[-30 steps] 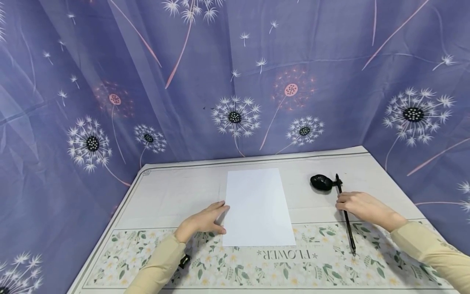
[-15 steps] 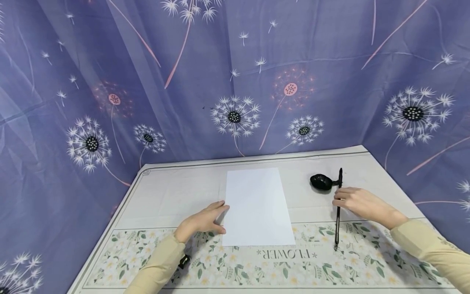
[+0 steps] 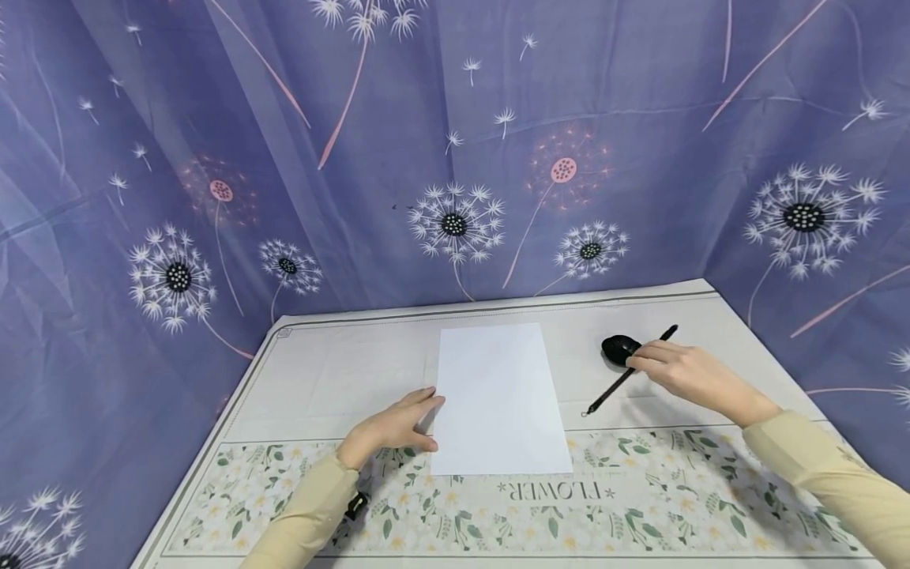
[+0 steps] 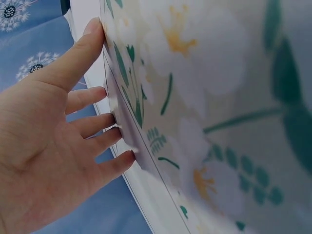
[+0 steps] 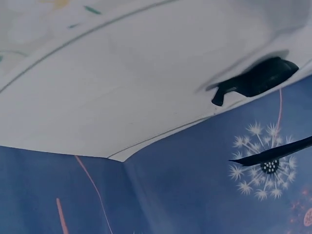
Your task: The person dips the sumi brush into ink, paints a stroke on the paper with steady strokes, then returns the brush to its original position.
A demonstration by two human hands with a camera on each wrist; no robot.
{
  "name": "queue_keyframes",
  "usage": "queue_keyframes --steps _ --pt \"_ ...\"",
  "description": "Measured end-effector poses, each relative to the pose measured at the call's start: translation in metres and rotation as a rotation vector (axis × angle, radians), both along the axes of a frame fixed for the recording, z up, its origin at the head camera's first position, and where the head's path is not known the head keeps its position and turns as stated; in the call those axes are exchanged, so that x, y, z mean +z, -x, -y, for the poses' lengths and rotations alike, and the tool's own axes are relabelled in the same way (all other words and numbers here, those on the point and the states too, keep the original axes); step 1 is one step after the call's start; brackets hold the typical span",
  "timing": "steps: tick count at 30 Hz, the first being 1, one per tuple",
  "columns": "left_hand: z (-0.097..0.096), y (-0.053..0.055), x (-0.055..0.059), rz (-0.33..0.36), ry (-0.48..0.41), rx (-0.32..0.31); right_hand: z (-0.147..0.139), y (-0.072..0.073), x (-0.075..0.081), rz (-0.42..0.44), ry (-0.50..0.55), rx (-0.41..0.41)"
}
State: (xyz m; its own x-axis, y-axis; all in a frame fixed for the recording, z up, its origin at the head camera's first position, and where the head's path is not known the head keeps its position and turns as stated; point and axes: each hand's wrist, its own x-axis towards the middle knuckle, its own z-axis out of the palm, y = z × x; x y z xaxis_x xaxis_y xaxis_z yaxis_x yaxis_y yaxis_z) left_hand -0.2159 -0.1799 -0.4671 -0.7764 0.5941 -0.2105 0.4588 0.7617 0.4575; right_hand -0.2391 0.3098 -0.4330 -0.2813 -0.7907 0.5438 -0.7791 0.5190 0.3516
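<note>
Brush (image 3: 611, 390) pinched by the right hand (image 3: 686, 375) has swung aslant; the left hand (image 3: 391, 425), spread loosely, still touches the paper (image 3: 501, 403).

The head camera looks forward and down over the tabletop (image 3: 341, 379), far enough back to take in the left hand (image 3: 391, 425), the right hand (image 3: 686, 375) and the dandelion-print curtain (image 3: 355, 197) beyond. The left wrist camera sits close, turned on its side, looking past the left palm along the flower-printed cloth (image 4: 224, 97). The right wrist camera faces the tabletop's far right corner, nearly upside down, sharing the rounded black object (image 3: 618, 349), black brush (image 3: 610, 392) and curtain with the head view.
</note>
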Motion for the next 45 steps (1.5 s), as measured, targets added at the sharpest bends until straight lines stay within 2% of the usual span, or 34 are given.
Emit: queue_keyframes --steps 9,14,22,30,36,41,45 --pt "0.001 -0.001 0.0 -0.002 -0.006 0.0 0.008 0.015 0.012 -0.058 0.227 0.07" --pt "0.0 -0.002 0.001 -0.004 -0.009 0.0 0.01 0.021 0.014 -0.059 0.314 0.059" --pt "0.001 -0.003 0.004 -0.014 -0.005 -0.009 0.009 0.024 0.012 0.05 0.511 0.009" --pt "0.001 -0.002 -0.001 -0.014 0.014 0.002 0.007 0.026 0.012 0.22 0.727 -0.019" --pt "0.001 -0.001 -0.002 -0.013 0.013 0.001 0.012 0.026 0.013 0.278 0.862 -0.077" --pt "0.002 -0.001 -0.001 -0.025 0.008 -0.01 0.019 0.021 0.018 0.352 0.934 -0.127" --pt "0.002 -0.001 0.0 -0.025 0.005 -0.012 0.014 0.03 0.008 0.418 0.984 -0.207"
